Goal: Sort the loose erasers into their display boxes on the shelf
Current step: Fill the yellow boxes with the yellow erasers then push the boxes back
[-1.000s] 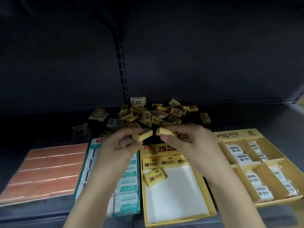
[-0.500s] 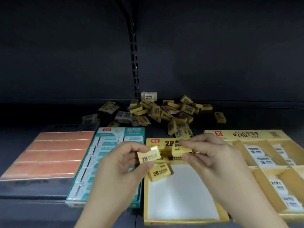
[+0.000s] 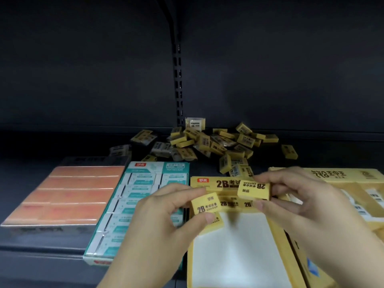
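Note:
My left hand [image 3: 166, 221] pinches a yellow 2B eraser [image 3: 205, 204] between thumb and fingers, label up. In my right hand [image 3: 301, 206] is a second yellow 2B eraser [image 3: 253, 189], pinched and turned upside down. Both erasers hover over the back end of the yellow 2B display box [image 3: 207, 181], whose white floor [image 3: 239, 250] is mostly bare, with a row of erasers along its back. A heap of loose yellow erasers [image 3: 207, 142] lies on the dark shelf behind the boxes.
A teal and white eraser box [image 3: 145, 179] sits left of the yellow box, and an orange box [image 3: 68, 196] further left. On the right stands a partitioned yellow box [image 3: 332, 173] holding wrapped white erasers. One stray eraser [image 3: 289, 151] lies apart at the back right.
Both hands came down and toward me from the heap, each carrying its eraser, and now hover over the back of the yellow 2B box. The camera tilted and shifted too.

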A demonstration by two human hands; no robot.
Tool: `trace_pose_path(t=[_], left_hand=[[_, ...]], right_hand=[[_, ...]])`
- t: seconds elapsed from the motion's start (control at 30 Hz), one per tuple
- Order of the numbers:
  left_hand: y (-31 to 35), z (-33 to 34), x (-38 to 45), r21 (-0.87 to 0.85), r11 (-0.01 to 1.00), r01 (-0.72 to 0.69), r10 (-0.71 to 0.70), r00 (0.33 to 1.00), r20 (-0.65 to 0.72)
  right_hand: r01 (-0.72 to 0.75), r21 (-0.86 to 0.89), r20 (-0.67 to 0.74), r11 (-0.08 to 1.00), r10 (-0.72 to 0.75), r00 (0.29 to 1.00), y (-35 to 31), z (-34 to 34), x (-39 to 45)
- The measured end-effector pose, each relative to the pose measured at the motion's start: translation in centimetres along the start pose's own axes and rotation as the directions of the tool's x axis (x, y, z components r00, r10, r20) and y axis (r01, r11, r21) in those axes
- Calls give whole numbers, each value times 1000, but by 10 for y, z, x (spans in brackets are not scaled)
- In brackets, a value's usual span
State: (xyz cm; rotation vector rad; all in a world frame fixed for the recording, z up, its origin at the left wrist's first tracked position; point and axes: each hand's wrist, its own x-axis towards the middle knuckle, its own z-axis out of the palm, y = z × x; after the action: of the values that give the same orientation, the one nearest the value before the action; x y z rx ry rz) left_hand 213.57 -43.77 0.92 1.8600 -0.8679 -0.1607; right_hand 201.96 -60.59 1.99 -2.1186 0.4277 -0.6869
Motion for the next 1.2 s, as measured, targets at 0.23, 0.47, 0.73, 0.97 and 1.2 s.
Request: trace_pose_path(t=[0.23, 0.47, 0.73, 0.97, 1.2], left_hand=[[3, 6, 2, 163, 986, -22, 23, 1000, -3], [11, 8, -10, 263, 965, 5, -31, 995, 93], [13, 13, -3, 268, 963, 3, -28, 996, 88], [18, 37, 10, 457, 885, -86, 32, 992, 124], [13, 42, 12, 580, 792, -191, 96, 977, 190]], right_hand=[[8, -202, 33, 979, -2, 999, -1, -12, 1], [47, -212, 133, 976, -19, 991, -7, -20, 4], [43, -184, 224, 982, 0, 975, -11, -11, 16], [70, -360, 126, 930, -26, 992, -13, -18, 21], [118, -370, 215, 921, -39, 976, -20, -21, 24]])
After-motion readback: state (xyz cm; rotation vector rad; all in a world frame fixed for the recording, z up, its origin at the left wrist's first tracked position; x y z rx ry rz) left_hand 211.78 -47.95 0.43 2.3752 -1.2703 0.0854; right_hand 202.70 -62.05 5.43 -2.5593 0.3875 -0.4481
